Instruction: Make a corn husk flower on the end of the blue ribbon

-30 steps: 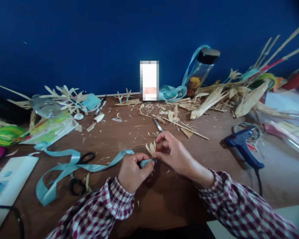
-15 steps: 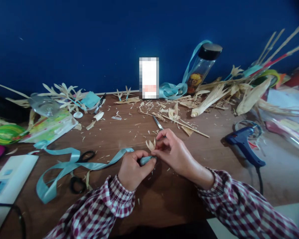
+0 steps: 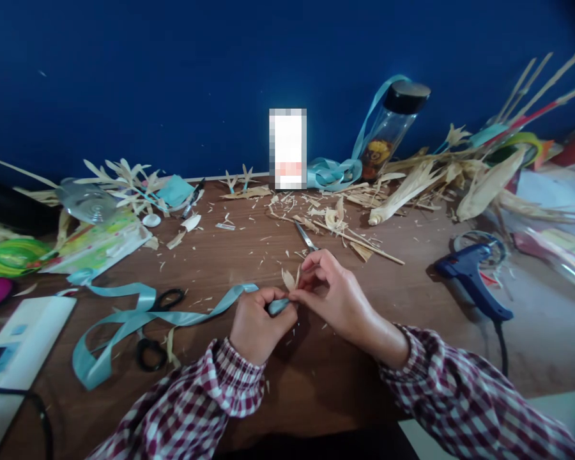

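Observation:
Close to the middle of the table, my left hand (image 3: 257, 319) is closed on a light blue satin ribbon (image 3: 278, 306), whose long tail curls away to the left. The ribbon lies at the base of a small pale corn-husk flower (image 3: 290, 278) with pointed petals. My right hand (image 3: 333, 294) pinches at the flower's base, fingertips touching those of the left. What exactly is between the right fingertips is hidden. Black-handled scissors (image 3: 151, 353) lie partly under the ribbon tail. A second metal blade (image 3: 304, 235) lies just beyond my right hand.
A blue glue gun (image 3: 474, 275) with a cord lies at the right. A white power strip (image 3: 26, 358) sits at the left edge. Along the wall are a glass bottle (image 3: 390, 131), a blurred bright screen (image 3: 288, 147), husks (image 3: 407, 191) and a clear dish (image 3: 87, 201). Husk scraps litter the tabletop.
My hands stay together at the flower and ribbon; the fingertips have shifted only slightly, and the left hand has turned a little. The view has moved slightly.

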The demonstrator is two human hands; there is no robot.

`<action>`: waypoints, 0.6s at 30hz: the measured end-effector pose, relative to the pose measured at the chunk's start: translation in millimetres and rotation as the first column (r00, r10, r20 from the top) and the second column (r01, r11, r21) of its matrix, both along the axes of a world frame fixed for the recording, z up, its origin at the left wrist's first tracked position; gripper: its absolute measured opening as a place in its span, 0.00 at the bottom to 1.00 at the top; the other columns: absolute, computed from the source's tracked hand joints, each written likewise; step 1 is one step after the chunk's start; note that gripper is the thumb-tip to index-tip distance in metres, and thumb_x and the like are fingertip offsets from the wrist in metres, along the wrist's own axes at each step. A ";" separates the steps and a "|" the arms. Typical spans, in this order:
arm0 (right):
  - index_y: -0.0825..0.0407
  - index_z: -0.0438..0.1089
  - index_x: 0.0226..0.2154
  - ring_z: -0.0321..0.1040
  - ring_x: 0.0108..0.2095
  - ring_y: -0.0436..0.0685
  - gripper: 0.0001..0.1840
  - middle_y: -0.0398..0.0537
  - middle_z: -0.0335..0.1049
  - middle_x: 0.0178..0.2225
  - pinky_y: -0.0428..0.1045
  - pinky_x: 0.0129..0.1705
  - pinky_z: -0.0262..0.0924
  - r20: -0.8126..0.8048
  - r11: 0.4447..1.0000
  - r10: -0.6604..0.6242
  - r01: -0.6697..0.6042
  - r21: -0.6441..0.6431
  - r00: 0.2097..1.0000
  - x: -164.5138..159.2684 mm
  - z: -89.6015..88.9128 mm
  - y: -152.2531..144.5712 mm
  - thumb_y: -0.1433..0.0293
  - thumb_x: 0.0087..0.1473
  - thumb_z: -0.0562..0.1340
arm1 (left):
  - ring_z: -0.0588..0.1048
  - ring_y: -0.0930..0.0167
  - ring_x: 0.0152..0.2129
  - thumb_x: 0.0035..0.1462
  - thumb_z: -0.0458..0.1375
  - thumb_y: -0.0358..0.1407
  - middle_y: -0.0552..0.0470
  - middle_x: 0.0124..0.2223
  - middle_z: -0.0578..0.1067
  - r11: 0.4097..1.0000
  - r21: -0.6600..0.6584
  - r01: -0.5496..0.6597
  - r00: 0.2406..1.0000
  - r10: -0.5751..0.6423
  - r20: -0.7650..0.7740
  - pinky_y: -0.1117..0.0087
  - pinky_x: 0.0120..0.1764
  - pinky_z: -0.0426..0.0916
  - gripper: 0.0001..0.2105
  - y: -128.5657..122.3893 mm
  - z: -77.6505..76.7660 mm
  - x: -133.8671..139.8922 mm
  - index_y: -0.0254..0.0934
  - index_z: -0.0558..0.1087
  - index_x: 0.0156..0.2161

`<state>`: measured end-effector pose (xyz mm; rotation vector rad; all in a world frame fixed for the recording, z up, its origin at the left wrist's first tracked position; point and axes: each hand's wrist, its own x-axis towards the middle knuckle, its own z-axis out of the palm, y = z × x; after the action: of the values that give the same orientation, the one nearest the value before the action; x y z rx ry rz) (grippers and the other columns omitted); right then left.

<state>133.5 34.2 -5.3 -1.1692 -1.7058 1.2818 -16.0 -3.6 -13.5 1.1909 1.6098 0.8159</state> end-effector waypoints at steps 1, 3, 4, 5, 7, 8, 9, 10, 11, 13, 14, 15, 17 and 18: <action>0.48 0.59 0.35 0.68 0.28 0.51 0.16 0.39 0.69 0.27 0.46 0.32 0.61 -0.014 1.000 0.013 -0.013 -0.018 1.000 1.1 0.1 0.9 0.70 0.45 0.66 | 0.62 0.76 0.16 0.40 0.58 0.37 0.57 0.17 0.67 1.000 -0.005 -0.006 1.000 0.006 0.008 0.77 0.20 0.57 0.08 0.7 0.5 -1.2 0.32 0.73 0.23; 0.50 0.62 0.35 0.67 0.29 0.51 0.11 0.41 0.69 0.28 0.45 0.31 0.60 -0.019 0.998 0.045 -0.046 -0.047 0.999 3.8 1.0 3.1 0.65 0.49 0.64 | 0.64 0.75 0.17 0.40 0.59 0.38 0.56 0.19 0.69 0.999 -0.032 -0.010 0.999 0.012 0.046 0.76 0.21 0.60 0.09 2.4 1.9 -3.9 0.32 0.74 0.25; 0.51 0.64 0.34 0.66 0.29 0.50 0.09 0.42 0.69 0.28 0.45 0.30 0.60 -0.005 0.996 0.072 -0.072 -0.060 0.997 5.2 1.6 4.3 0.64 0.52 0.61 | 0.64 0.75 0.17 0.40 0.59 0.38 0.55 0.19 0.70 0.999 -0.047 -0.004 0.998 0.007 0.070 0.75 0.22 0.61 0.10 3.3 2.7 -5.2 0.32 0.74 0.25; 0.52 0.65 0.33 0.65 0.28 0.50 0.10 0.43 0.68 0.28 0.45 0.29 0.59 0.017 0.991 0.112 -0.110 -0.072 0.994 6.5 2.3 5.4 0.62 0.54 0.59 | 0.64 0.75 0.17 0.41 0.59 0.39 0.55 0.20 0.70 0.998 -0.056 0.008 0.996 -0.003 0.091 0.75 0.22 0.61 0.10 4.0 3.7 -6.4 0.32 0.74 0.25; 0.54 0.68 0.31 0.64 0.28 0.50 0.12 0.43 0.68 0.26 0.45 0.28 0.57 0.046 0.968 0.231 -0.226 -0.105 0.972 8.5 3.4 7.3 0.62 0.56 0.56 | 0.65 0.75 0.18 0.41 0.59 0.39 0.55 0.19 0.70 0.999 -0.043 0.032 0.993 -0.027 0.112 0.75 0.22 0.62 0.10 5.0 6.2 -8.2 0.32 0.73 0.24; 0.54 0.69 0.30 0.64 0.28 0.51 0.13 0.43 0.68 0.26 0.45 0.28 0.57 0.047 0.952 0.289 -0.281 -0.122 0.956 9.1 3.7 8.1 0.62 0.56 0.56 | 0.64 0.75 0.18 0.41 0.59 0.39 0.55 0.19 0.69 0.999 -0.028 0.043 0.993 -0.039 0.111 0.76 0.22 0.61 0.09 5.3 7.5 -8.7 0.33 0.72 0.23; 0.54 0.70 0.30 0.64 0.28 0.51 0.13 0.43 0.68 0.26 0.45 0.29 0.58 0.040 0.938 0.327 -0.320 -0.132 0.944 9.6 3.8 8.9 0.62 0.56 0.56 | 0.64 0.75 0.18 0.41 0.59 0.38 0.55 0.19 0.69 0.999 -0.014 0.053 0.993 -0.051 0.104 0.76 0.22 0.61 0.09 5.4 8.8 -9.0 0.33 0.72 0.22; 0.54 0.70 0.31 0.64 0.30 0.52 0.12 0.43 0.69 0.27 0.46 0.30 0.58 0.024 0.931 0.346 -0.340 -0.134 0.938 9.8 3.7 9.5 0.63 0.56 0.57 | 0.64 0.75 0.18 0.40 0.58 0.38 0.56 0.19 0.69 0.998 -0.005 0.065 0.993 -0.064 0.094 0.76 0.21 0.61 0.08 5.4 9.9 -9.0 0.33 0.71 0.21; 0.53 0.71 0.31 0.65 0.31 0.52 0.12 0.44 0.70 0.29 0.46 0.32 0.59 0.004 0.928 0.351 -0.347 -0.132 0.936 10.0 3.3 10.1 0.64 0.56 0.57 | 0.64 0.76 0.17 0.40 0.58 0.38 0.56 0.18 0.68 0.997 -0.001 0.075 0.994 -0.075 0.081 0.76 0.21 0.61 0.08 5.2 10.6 -8.8 0.33 0.71 0.21; 0.53 0.71 0.31 0.65 0.34 0.53 0.11 0.44 0.70 0.30 0.47 0.36 0.60 -0.028 0.932 0.338 -0.339 -0.129 0.941 10.0 2.3 11.0 0.64 0.56 0.57 | 0.63 0.76 0.16 0.40 0.58 0.38 0.57 0.17 0.67 0.996 -0.002 0.094 0.994 -0.094 0.054 0.77 0.20 0.60 0.08 4.8 11.1 -7.7 0.33 0.71 0.21; 0.52 0.71 0.31 0.65 0.34 0.53 0.10 0.44 0.70 0.30 0.47 0.37 0.60 -0.041 0.933 0.331 -0.334 -0.135 0.943 10.0 1.7 11.3 0.64 0.55 0.58 | 0.62 0.77 0.16 0.40 0.58 0.38 0.57 0.17 0.67 0.995 0.000 0.097 0.994 -0.097 0.040 0.77 0.20 0.59 0.08 4.5 10.9 -6.9 0.33 0.71 0.21; 0.52 0.71 0.30 0.65 0.33 0.53 0.09 0.43 0.70 0.30 0.47 0.37 0.59 -0.051 0.934 0.321 -0.325 -0.146 0.946 10.0 1.0 11.5 0.64 0.55 0.58 | 0.62 0.77 0.15 0.40 0.58 0.37 0.57 0.17 0.66 0.995 0.005 0.095 0.995 -0.095 0.027 0.77 0.19 0.59 0.08 4.1 10.3 -5.9 0.33 0.71 0.21; 0.52 0.70 0.28 0.64 0.31 0.51 0.09 0.42 0.69 0.28 0.47 0.36 0.58 -0.059 0.936 0.299 -0.304 -0.176 0.953 9.7 -0.2 11.4 0.64 0.53 0.60 | 0.62 0.77 0.15 0.41 0.58 0.37 0.57 0.16 0.66 0.996 0.023 0.081 0.997 -0.081 0.003 0.77 0.19 0.59 0.07 2.9 8.8 -3.8 0.33 0.71 0.20; 0.52 0.69 0.28 0.63 0.30 0.51 0.08 0.41 0.68 0.27 0.46 0.35 0.58 -0.062 0.937 0.286 -0.292 -0.191 0.956 9.5 -0.6 11.2 0.64 0.53 0.60 | 0.63 0.77 0.15 0.41 0.58 0.36 0.57 0.17 0.67 0.997 0.033 0.074 0.997 -0.074 -0.006 0.77 0.19 0.59 0.07 2.1 8.1 -2.8 0.33 0.71 0.21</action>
<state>143.0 45.4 -5.9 -1.0243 -1.8061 1.6747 -18.8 -1.4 -5.4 1.2693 1.5517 0.7962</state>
